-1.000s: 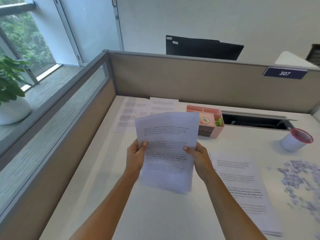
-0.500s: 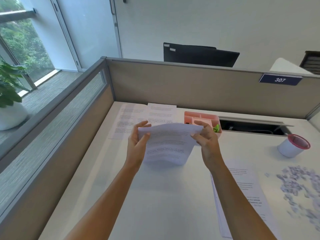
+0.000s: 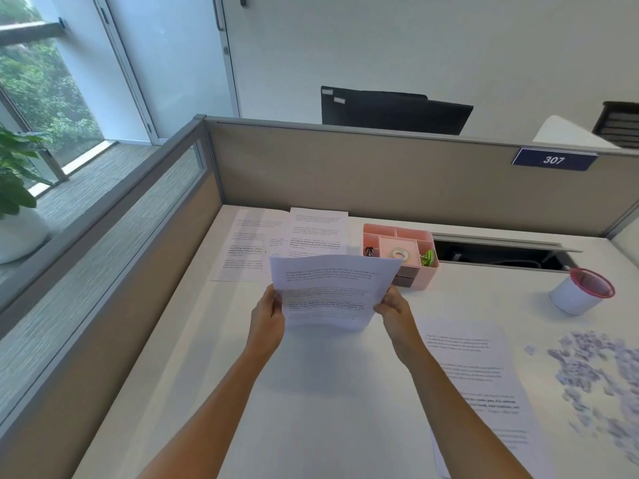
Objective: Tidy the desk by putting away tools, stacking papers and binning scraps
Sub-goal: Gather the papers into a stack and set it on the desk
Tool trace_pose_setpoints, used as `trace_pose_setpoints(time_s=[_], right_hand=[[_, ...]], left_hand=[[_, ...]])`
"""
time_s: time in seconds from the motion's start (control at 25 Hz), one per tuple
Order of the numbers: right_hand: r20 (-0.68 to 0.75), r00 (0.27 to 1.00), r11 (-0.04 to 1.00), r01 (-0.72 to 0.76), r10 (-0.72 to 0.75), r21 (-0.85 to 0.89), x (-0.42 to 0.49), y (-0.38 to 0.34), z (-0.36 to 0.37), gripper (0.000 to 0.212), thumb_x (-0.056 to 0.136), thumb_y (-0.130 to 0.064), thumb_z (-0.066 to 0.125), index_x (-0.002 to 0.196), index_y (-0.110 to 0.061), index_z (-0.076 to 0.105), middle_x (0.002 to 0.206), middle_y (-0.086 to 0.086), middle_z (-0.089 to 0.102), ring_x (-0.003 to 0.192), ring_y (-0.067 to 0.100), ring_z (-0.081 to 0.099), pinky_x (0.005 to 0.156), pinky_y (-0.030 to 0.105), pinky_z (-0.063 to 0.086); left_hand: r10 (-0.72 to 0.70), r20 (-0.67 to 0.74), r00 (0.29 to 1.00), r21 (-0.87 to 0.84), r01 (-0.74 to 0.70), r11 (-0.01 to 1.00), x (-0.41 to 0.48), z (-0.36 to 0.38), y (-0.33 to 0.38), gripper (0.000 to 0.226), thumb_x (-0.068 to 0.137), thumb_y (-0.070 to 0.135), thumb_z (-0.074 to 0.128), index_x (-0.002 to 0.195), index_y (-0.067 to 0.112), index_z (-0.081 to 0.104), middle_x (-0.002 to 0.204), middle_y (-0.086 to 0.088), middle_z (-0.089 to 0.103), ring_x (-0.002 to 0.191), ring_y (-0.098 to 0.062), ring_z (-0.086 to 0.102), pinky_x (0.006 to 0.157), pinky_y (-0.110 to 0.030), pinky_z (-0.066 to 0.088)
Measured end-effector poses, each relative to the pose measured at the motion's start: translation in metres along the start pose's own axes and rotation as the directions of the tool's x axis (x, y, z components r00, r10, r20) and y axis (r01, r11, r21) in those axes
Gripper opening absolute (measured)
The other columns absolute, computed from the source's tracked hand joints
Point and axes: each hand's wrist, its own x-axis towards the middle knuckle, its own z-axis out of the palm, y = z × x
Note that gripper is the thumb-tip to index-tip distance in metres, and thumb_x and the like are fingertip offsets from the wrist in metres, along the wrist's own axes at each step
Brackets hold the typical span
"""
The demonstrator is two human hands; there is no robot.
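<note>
**Both hands drop from the sheaf's top corners to its sides**

Half a second back the fingers were hooked over the upper corners of the bowed sheets. Now they sit lower, on the side edges, and the printed face tips up towards the camera.

At the far left, loose pages [image 3: 259,243] lie overlapping near the partition. The left hand [image 3: 268,318] pinches the left edge of the held sheets [image 3: 332,288], thumb on the front. The sheaf hangs above the desk [image 3: 328,409], its top edge arching and sagging in the middle. It is paper: light, floppy and slick sheet on sheet, so it likely wants a grip at both side edges, as here. A single corner hold would let the pages fan or slip.

The right hand [image 3: 396,311] clamps the opposite edge in the same way. Behind it stands the pink organiser [image 3: 427,276]. Further right, more printed sheets [image 3: 473,375] lie flat, then a white cup [image 3: 570,299], then scattered scraps [image 3: 587,368], not yet binned.
</note>
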Motion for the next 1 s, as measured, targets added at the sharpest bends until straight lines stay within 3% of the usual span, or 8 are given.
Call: trace_pose_setpoints(time_s=[0.16, 0.36, 0.56, 0.68, 0.84, 1.0], right_hand=[[-0.021, 0.999, 0.997, -0.051, 0.05, -0.049, -0.004, 0.015, 0.001, 0.033, 0.097, -0.002, 0.049, 0.125, -0.018, 0.054, 0.118, -0.003, 0.065, 0.11, 0.015, 0.058, 0.087, 0.031, 0.043], [-0.111, 0.991, 0.992, -0.084, 0.074, -0.09, -0.008, 0.02, 0.001, 0.021, 0.097, -0.006, 0.052, 0.116, -0.014, 0.054, 0.116, 0.002, 0.064, 0.108, 0.022, 0.058, 0.086, 0.029, 0.043], [-0.221, 0.975, 0.996, -0.015, -0.006, -0.091, -0.017, 0.018, -0.016, 0.01, 0.094, -0.008, 0.057, 0.101, -0.012, 0.062, 0.101, 0.002, 0.071, 0.096, 0.02, 0.065, 0.075, 0.03, 0.048], [-0.271, 0.963, 0.999, 0.001, -0.013, -0.045, -0.024, 0.015, -0.037, 0.008, 0.094, -0.01, 0.059, 0.099, -0.014, 0.063, 0.094, 0.0, 0.073, 0.087, 0.019, 0.067, 0.075, 0.036, 0.051], [-0.375, 0.927, 0.999, 0.011, 0.004, 0.038, -0.04, 0.012, -0.081, 0.009, 0.093, -0.01, 0.061, 0.101, -0.01, 0.064, 0.09, 0.004, 0.074, 0.079, 0.022, 0.068, 0.074, 0.038, 0.055], [-0.461, 0.884, 0.995, -0.044, 0.078, 0.084, -0.053, 0.019, -0.141, 0.007, 0.092, -0.015, 0.063, 0.096, -0.018, 0.067, 0.09, 0.009, 0.074, 0.081, 0.032, 0.068, 0.079, 0.045, 0.057]], left_hand=[[-0.022, -0.053, 0.998, 0.043, 0.024, 0.999, 0.001, 0.001, -0.009, 0.033, 0.099, 0.003, 0.036, 0.112, 0.019, 0.061, 0.095, 0.014, 0.065, 0.091, -0.011, 0.062, 0.072, -0.017, 0.044], [-0.05, -0.143, 0.988, 0.067, 0.06, 0.996, -0.001, 0.002, -0.005, 0.019, 0.099, 0.007, 0.043, 0.11, 0.017, 0.055, 0.092, 0.001, 0.068, 0.081, -0.018, 0.062, 0.062, -0.018, 0.044], [-0.009, -0.149, 0.989, 0.078, 0.02, 0.997, -0.001, 0.011, -0.003, 0.009, 0.096, 0.012, 0.052, 0.097, 0.02, 0.056, 0.078, 0.0, 0.068, 0.074, -0.024, 0.064, 0.067, -0.046, 0.054], [-0.023, -0.111, 0.994, 0.029, 0.027, 0.999, -0.005, 0.024, 0.012, 0.008, 0.095, 0.013, 0.055, 0.095, 0.02, 0.058, 0.083, 0.008, 0.068, 0.079, -0.017, 0.067, 0.073, -0.041, 0.059], [-0.04, -0.026, 0.999, -0.103, 0.037, 0.994, -0.016, 0.059, 0.031, 0.008, 0.093, 0.012, 0.059, 0.096, 0.018, 0.062, 0.091, -0.001, 0.072, 0.082, -0.018, 0.07, 0.073, -0.036, 0.059], [-0.083, 0.089, 0.993, -0.158, 0.097, 0.983, -0.032, 0.102, 0.039, 0.011, 0.095, 0.012, 0.057, 0.103, 0.012, 0.064, 0.094, -0.003, 0.071, 0.081, -0.017, 0.071, 0.07, -0.032, 0.06]])
